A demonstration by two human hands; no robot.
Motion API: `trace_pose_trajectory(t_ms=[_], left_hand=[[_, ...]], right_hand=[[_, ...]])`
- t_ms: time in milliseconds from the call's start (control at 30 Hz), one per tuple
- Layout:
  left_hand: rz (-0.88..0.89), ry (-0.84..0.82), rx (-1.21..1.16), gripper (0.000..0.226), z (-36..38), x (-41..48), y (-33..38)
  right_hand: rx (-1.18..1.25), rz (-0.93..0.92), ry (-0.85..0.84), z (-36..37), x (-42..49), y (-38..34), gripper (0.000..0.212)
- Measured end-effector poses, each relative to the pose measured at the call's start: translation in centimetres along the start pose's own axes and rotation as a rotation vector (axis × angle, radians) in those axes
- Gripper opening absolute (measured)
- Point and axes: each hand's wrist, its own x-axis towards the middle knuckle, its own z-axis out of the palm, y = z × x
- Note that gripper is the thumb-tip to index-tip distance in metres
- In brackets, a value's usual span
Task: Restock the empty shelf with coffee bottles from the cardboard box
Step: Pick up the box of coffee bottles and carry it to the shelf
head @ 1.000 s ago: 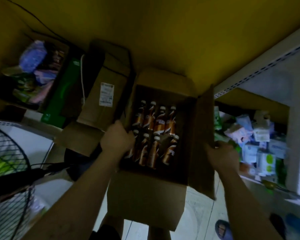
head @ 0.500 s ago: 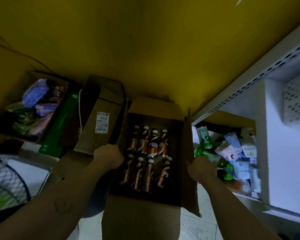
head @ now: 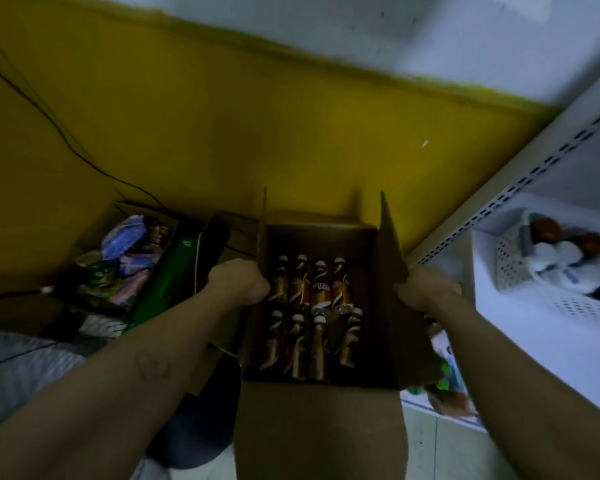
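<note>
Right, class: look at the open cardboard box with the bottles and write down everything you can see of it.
The cardboard box is plain brown corrugated card, open at the top, with its side flaps standing up. Inside, coffee bottles with pale caps and brown-orange labels stand in two rows of four. The left hand grips its left edge and the right hand its right flap. It sits near a yellow wall, beside a white shelf unit.

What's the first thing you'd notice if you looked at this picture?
The open cardboard box in the middle, with brown coffee bottles in two rows inside. The left hand and right hand grip its side flaps. A big yellow wall fills the space behind.
</note>
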Motion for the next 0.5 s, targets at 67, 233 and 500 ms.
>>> trace_pose_trajectory(t_ms=[67,233,500], left_hand=[[0.002,0.036,0.009,0.027,-2.0,-1.9,-0.2],[0.046,0.122,-0.031,0.026,-7.5,-5.8,-1.6],[0.012,0.335,0.043,0.023,-15.5,-14.1,-1.7]], right_hand=[[-0.038,-0.017,0.021,-2.7,-1.8,-0.5,0.036],[-0.028,0.006,0.108,-8.9,-5.6,-2.1,0.035],[-0.071,-0.025,0.288,-18.9,-12.6,-4.8,0.034]])
